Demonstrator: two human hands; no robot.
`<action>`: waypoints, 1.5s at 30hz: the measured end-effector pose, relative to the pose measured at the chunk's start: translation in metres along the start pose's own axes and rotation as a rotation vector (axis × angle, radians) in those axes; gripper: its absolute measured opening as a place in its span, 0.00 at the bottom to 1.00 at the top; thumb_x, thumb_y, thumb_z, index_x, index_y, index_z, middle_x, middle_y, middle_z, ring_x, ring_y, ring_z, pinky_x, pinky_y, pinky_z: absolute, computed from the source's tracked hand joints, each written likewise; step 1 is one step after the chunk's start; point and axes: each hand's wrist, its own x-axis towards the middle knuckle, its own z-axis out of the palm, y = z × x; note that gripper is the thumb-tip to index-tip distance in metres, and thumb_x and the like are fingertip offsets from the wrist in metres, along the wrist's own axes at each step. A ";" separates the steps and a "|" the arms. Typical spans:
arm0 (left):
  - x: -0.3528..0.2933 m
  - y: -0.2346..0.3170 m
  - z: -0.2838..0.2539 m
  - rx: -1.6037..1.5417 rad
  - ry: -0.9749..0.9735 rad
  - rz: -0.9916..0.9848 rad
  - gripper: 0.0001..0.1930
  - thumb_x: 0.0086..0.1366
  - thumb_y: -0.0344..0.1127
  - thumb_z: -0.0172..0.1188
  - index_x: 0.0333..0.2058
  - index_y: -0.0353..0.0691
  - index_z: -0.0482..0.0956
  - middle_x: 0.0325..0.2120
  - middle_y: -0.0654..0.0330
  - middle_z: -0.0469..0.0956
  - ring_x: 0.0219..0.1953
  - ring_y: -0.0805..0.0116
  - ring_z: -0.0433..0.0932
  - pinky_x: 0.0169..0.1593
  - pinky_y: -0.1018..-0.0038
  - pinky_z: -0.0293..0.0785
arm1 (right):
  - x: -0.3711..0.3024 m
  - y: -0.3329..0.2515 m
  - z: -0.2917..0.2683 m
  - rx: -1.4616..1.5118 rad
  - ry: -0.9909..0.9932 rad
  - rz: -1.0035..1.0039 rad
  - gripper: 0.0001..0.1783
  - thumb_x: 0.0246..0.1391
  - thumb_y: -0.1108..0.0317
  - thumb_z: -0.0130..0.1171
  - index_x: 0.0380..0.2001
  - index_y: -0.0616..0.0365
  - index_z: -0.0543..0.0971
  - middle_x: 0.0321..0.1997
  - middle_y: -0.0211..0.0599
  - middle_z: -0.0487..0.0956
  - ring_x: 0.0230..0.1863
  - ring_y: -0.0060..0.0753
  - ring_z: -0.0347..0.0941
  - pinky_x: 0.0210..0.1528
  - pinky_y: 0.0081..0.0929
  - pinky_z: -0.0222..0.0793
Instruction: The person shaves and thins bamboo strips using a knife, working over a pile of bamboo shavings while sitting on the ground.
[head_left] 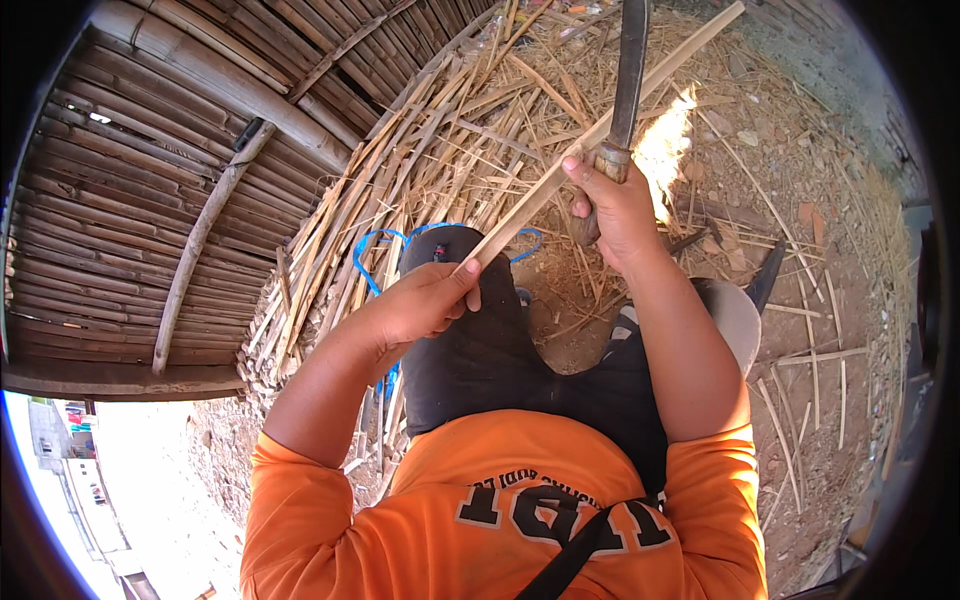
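Observation:
A long, pale bamboo strip (540, 192) slants from above my left knee up to the far right. My left hand (432, 303) is closed round its near end, with the thumb along the top. My right hand (618, 212) grips the brown handle of a machete (628, 90), whose dark blade points away from me. The right thumb lies against the strip where it passes beside the handle. Blade and strip cross just beyond that hand. My right palm hides part of the handle.
Split bamboo pieces (480, 150) lie heaped ahead and to the left. A bamboo slat wall (130, 220) stands at the left. Blue strapping (368, 262) loops by my left knee. Thin strips (815, 350) are scattered on the dirt at the right, near a dark pointed object (768, 275).

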 end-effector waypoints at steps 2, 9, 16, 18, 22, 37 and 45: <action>0.007 0.016 -0.005 0.189 0.039 0.049 0.28 0.75 0.60 0.48 0.37 0.36 0.78 0.19 0.67 0.67 0.23 0.71 0.68 0.30 0.72 0.65 | 0.010 0.009 -0.005 0.066 0.066 -0.034 0.14 0.53 0.68 0.72 0.35 0.55 0.73 0.27 0.27 0.74 0.22 0.19 0.67 0.26 0.20 0.62; -0.059 0.021 -0.052 0.798 1.162 0.952 0.28 0.74 0.54 0.53 0.59 0.36 0.70 0.57 0.51 0.71 0.60 0.59 0.72 0.59 0.60 0.70 | 0.031 0.010 -0.029 0.146 0.354 -0.072 0.13 0.54 0.74 0.69 0.40 0.57 0.74 0.31 0.30 0.77 0.23 0.21 0.68 0.25 0.21 0.65; -0.015 -0.028 -0.009 -0.176 1.045 1.028 0.35 0.71 0.56 0.57 0.63 0.35 0.61 0.57 0.53 0.69 0.56 0.60 0.75 0.54 0.63 0.75 | 0.042 0.033 -0.050 0.267 0.400 -0.001 0.14 0.55 0.75 0.68 0.41 0.54 0.74 0.34 0.30 0.78 0.23 0.21 0.68 0.23 0.21 0.66; 0.007 -0.011 0.007 -0.261 0.890 1.015 0.32 0.70 0.50 0.62 0.62 0.35 0.62 0.54 0.54 0.72 0.53 0.62 0.77 0.50 0.66 0.78 | 0.037 0.027 -0.049 0.274 0.393 0.004 0.14 0.56 0.74 0.68 0.41 0.54 0.74 0.32 0.30 0.77 0.23 0.21 0.68 0.24 0.22 0.66; 0.030 0.028 0.032 -0.571 0.840 0.981 0.17 0.72 0.40 0.60 0.53 0.36 0.72 0.40 0.60 0.78 0.42 0.70 0.81 0.38 0.74 0.83 | 0.019 0.006 -0.041 0.312 0.323 -0.060 0.08 0.59 0.75 0.61 0.38 0.56 0.72 0.23 0.32 0.73 0.17 0.26 0.69 0.12 0.29 0.62; 0.025 0.147 0.024 -0.228 0.766 1.138 0.11 0.70 0.34 0.63 0.46 0.33 0.78 0.33 0.65 0.79 0.33 0.80 0.74 0.36 0.80 0.72 | -0.067 -0.015 -0.069 -0.118 0.289 0.299 0.12 0.62 0.63 0.64 0.43 0.56 0.75 0.28 0.28 0.73 0.19 0.22 0.66 0.20 0.23 0.66; 0.045 0.169 0.053 -0.304 0.793 1.348 0.13 0.64 0.33 0.65 0.42 0.31 0.76 0.29 0.58 0.82 0.29 0.75 0.80 0.33 0.75 0.76 | -0.115 -0.182 -0.016 -0.859 0.193 -0.328 0.14 0.56 0.64 0.70 0.36 0.62 0.79 0.28 0.28 0.78 0.30 0.19 0.73 0.35 0.26 0.70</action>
